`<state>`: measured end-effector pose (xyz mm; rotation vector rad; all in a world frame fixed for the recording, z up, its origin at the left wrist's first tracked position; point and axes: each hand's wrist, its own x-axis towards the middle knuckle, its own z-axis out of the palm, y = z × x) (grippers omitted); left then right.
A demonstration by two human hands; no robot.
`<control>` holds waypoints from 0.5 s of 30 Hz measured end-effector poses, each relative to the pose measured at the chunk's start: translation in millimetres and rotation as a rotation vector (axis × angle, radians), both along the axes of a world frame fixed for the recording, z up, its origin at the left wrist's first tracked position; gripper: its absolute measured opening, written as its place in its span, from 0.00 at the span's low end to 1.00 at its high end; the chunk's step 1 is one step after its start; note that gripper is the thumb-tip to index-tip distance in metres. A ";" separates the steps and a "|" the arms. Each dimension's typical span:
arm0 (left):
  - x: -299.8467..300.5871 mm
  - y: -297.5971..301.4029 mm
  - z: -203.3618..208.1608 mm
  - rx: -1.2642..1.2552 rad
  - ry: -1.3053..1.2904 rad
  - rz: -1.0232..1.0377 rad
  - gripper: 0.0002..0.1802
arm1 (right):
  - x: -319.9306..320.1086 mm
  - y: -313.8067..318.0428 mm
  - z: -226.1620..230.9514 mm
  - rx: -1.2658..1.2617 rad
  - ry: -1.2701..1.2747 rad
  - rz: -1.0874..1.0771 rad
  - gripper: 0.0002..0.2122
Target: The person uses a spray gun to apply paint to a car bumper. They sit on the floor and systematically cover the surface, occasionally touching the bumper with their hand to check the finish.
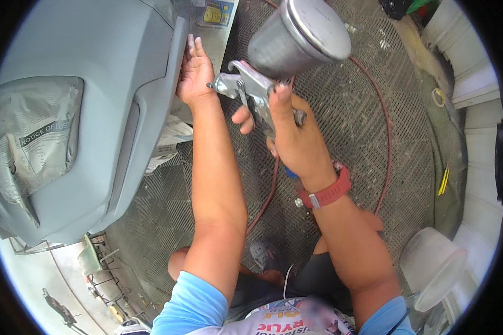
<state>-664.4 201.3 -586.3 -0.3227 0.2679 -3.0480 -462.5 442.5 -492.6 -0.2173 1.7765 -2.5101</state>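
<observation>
A large grey car bumper (109, 47) fills the left side, its edge running down the middle left. Against that edge rests my left hand (195, 73), fingers stretched out and palm partly turned up, holding nothing. My right hand (302, 137) is wrapped round the grip of a metal spray gun (255, 85), its nozzle pointing left toward my left wrist. Two of my right fingers show past the trigger. On the gun sits a big silver paint cup (279, 47) with a lid, tilted to the right.
Printed paper (44, 125) covers an opening in the bumper. A red hose (389, 139) curves over the ribbed floor mat (341, 117). Pale wall panels (475, 106) stand at right, with a translucent bucket (430, 259) near them. Tools (103, 273) lie at lower left.
</observation>
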 end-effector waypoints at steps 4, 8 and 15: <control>-22.5 19.3 6.6 -0.040 0.034 0.009 0.39 | -1.5 -1.5 -5.0 -0.002 0.069 -0.151 0.32; -11.6 21.2 9.1 -0.059 -0.055 0.081 0.39 | -2.8 -0.4 -3.8 -0.015 0.013 -0.135 0.33; 79.6 -2.0 18.2 -0.018 -0.044 0.202 0.36 | -5.4 -19.3 -17.8 -0.047 0.068 0.028 0.33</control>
